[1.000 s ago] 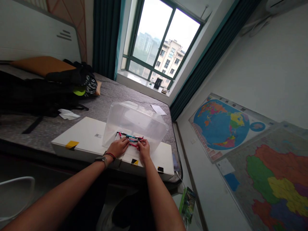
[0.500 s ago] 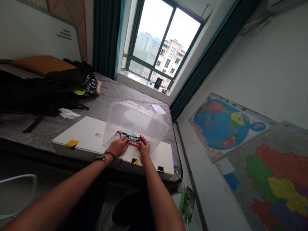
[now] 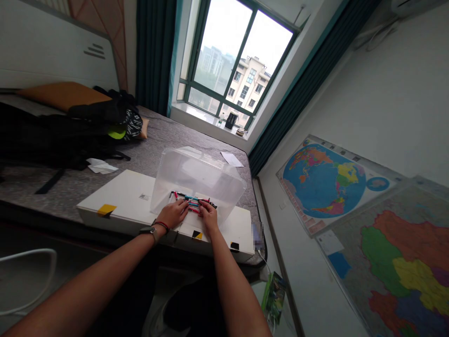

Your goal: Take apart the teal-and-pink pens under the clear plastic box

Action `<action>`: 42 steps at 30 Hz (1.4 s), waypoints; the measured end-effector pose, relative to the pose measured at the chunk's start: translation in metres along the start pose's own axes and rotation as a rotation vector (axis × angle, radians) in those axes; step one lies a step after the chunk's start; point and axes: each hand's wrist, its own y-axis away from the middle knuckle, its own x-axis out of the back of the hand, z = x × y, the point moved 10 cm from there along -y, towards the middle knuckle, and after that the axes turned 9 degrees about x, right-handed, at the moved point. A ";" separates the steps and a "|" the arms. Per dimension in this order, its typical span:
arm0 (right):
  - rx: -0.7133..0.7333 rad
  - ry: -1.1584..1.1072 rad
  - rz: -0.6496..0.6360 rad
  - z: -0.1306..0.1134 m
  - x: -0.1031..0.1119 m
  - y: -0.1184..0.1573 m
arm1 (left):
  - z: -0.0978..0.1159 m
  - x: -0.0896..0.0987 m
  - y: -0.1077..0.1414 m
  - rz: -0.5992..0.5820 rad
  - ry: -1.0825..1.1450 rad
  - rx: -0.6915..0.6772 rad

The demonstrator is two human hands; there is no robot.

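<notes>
A loose bundle of slim pens (image 3: pixel 192 203) with black, teal and pink barrels is lying across the top of a white flat box (image 3: pixel 121 196), which is laid on a grey mattress (image 3: pixel 147 140). The bundle sits at the near edge of a clear plastic bin (image 3: pixel 196 175), and whether it is under the bin's rim or just in front of it cannot be told. The pens are covered from the near side by the left hand (image 3: pixel 172 214) and the right hand (image 3: pixel 209 218), held close together. The fingers of both hands are curled down onto the barrels and contact is seen, but whether they are clenched or only resting cannot be told at this size. The pens are judged to be light, stiff and smooth, so their round barrels are likely to roll and slip apart; a hold around the middle of the bundle, with the barrels squeezed together, seems safest. The bin looks light and thin-walled, and is best taken by its rim. A black backpack (image 3: pixel 45 135) is lying on the mattress to the far left, and a world map (image 3: pixel 324 185) is hung on the wall to the right.
</notes>
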 end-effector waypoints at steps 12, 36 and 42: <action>0.011 -0.159 0.158 0.003 0.010 0.004 | -0.001 0.000 0.001 0.008 0.025 0.004; -0.008 -0.094 0.027 -0.005 0.002 0.003 | 0.022 -0.002 0.007 -0.080 0.099 -0.233; -0.067 -0.282 0.139 -0.002 0.009 0.006 | 0.014 0.000 0.007 -0.023 0.063 -0.149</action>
